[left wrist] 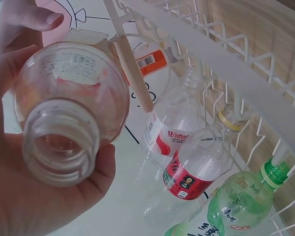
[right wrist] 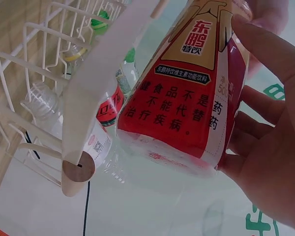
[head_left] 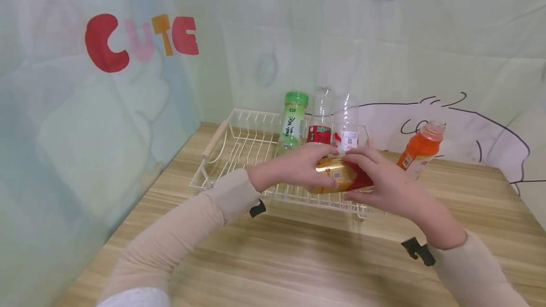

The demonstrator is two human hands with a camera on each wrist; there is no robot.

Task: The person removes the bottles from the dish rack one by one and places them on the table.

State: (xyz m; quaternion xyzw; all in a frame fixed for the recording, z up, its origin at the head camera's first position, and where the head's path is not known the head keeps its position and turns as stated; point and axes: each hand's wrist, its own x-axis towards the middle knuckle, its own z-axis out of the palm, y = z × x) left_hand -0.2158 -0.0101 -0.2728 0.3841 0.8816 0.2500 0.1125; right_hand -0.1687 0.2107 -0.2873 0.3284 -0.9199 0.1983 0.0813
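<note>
An uncapped bottle (head_left: 341,174) with a gold and red label lies sideways above the front of a white wire rack (left wrist: 201,48). My left hand (head_left: 298,167) grips it by the end with the open mouth, which shows in the left wrist view. At its base end, my right hand (head_left: 390,184) holds it with thumb and fingers on either side. Behind it in the rack stand a green bottle (head_left: 293,120), a clear bottle with a red label (head_left: 320,132) and another clear bottle (head_left: 347,139). Their lower parts are partly hidden by my hands.
To the right of the rack, an orange bottle (head_left: 420,150) without a cap stands on the wooden table (head_left: 256,269). The rack has a wooden handle (head_left: 216,139) at its left end. A printed cloth (head_left: 273,37) hangs behind and to the left.
</note>
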